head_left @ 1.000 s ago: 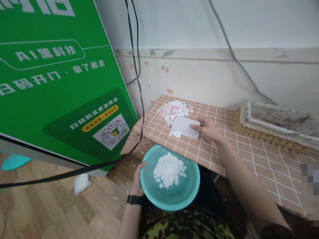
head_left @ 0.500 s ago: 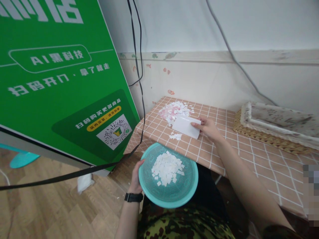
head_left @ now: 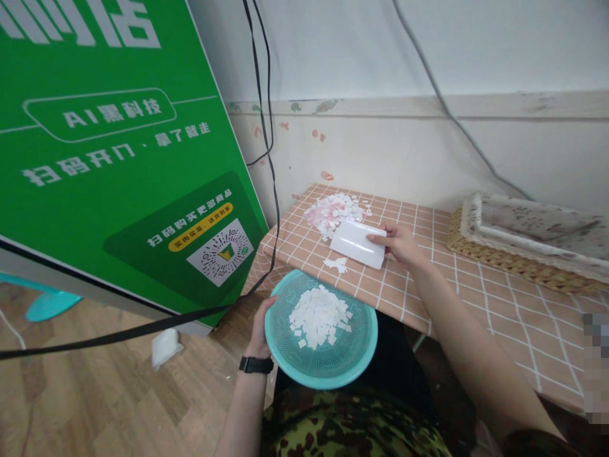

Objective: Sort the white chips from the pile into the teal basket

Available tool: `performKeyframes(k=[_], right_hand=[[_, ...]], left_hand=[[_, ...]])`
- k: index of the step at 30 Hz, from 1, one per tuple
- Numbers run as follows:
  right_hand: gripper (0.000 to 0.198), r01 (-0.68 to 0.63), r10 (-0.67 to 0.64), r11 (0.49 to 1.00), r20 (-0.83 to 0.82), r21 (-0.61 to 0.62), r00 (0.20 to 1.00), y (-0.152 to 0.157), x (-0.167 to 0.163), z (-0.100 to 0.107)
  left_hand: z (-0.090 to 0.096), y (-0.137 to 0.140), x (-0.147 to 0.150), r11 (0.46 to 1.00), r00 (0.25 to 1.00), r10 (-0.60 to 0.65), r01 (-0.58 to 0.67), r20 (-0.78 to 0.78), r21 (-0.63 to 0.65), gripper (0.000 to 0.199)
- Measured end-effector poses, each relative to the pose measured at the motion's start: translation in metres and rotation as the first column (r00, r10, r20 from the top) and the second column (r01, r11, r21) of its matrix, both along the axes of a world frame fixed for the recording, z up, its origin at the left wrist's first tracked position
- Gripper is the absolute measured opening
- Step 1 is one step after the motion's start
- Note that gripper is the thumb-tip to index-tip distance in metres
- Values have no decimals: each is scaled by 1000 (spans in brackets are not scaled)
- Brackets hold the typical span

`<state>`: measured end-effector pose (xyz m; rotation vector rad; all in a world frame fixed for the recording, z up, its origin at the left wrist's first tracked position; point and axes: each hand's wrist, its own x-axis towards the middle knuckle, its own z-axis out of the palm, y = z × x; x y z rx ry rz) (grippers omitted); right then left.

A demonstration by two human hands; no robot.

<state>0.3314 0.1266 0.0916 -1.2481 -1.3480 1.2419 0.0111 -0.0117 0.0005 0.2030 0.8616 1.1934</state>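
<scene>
My left hand (head_left: 261, 327) grips the left rim of a round turquoise plastic basket (head_left: 323, 377), just below the table edge. Inside it lies a heap of small white paper pieces (head_left: 318, 315). My right hand (head_left: 399, 244) pinches the right end of a white card (head_left: 358, 242), slightly curved and shiny, low over the table. Beyond the card is a pile of white and pink paper scraps (head_left: 335, 211). A few white scraps (head_left: 337, 263) lie between the card and the table's front edge.
A brown checked cloth covers the table (head_left: 428, 289). At the right stands a cloth-lined wicker basket (head_left: 514, 257). A tall green cabinet (head_left: 118, 152) is on the left, with a black strap (head_left: 190, 317) running in front. A white crumpled bag (head_left: 165, 348) lies on the floor.
The white card has tilted, now catching the light and looking more curved. The turquoise basket has risen slightly toward the table edge. Both hands keep their hold.
</scene>
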Motion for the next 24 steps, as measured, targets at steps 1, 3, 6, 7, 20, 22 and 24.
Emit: performKeyframes(k=[1,3,6,7,20,22,24], right_hand=[[38,6,-6,1000,-5,-8,1000,0,1,0],[37,-5,5,1000,10,-20,1000,0,0,1],[37,-91,93,995,22,-47,995,-3,-3,0],[37,-118,119,992,10,-54,993,-3,-3,0],[36,-149,153,980,19,-131,988,1,6,-4],[36,-236,242,960,25,-151,970,-5,0,-3],[36,-294,302,940,18,-175,953,-9,-6,-2]], left_hand=[[1,3,-2,1000,1000,0,0,-8,4,22],[1,10,-6,1000,1000,-8,8,-28,-8,20],[1,18,-11,1000,999,-14,14,-50,-6,15],[1,20,-13,1000,998,-11,11,-57,-2,13],[7,23,-26,992,989,-126,125,-83,-22,20],[9,15,-25,993,991,-112,109,-67,-41,20],[11,8,-21,987,988,-151,148,-45,-54,23]])
